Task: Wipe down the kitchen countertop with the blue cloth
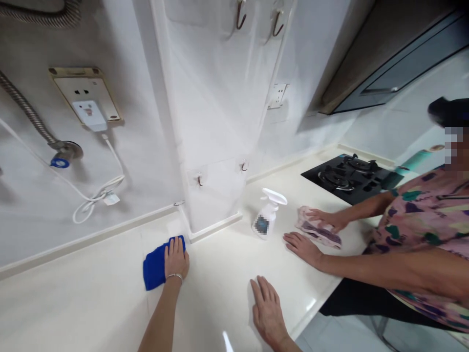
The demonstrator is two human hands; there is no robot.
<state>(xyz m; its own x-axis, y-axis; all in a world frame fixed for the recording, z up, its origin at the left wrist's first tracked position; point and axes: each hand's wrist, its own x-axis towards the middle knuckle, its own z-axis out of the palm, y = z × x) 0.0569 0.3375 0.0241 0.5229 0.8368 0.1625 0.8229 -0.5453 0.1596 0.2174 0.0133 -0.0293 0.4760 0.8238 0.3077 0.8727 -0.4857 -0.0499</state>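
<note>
The blue cloth point(154, 269), apparently folded, should be soft, light, pinchable along its uncovered edge; left fingers point(176, 252) lie flat atop, right fingers point(257, 292) slightly parted.

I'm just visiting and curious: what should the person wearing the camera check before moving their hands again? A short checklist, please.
1. Left hand on the blue cloth: ok, lying flat on it.
2. Right hand free: ok, resting on the counter, holding nothing.
3. Spray bottle standing: ok, on its base.
4. Hands clear of the co-worker's: ok, all apart; the co-worker's near hand is on the counter, the far hand on a patterned cloth.
5. Blue cloth damp: cannot tell.
6. Stove cool: cannot tell.
</note>
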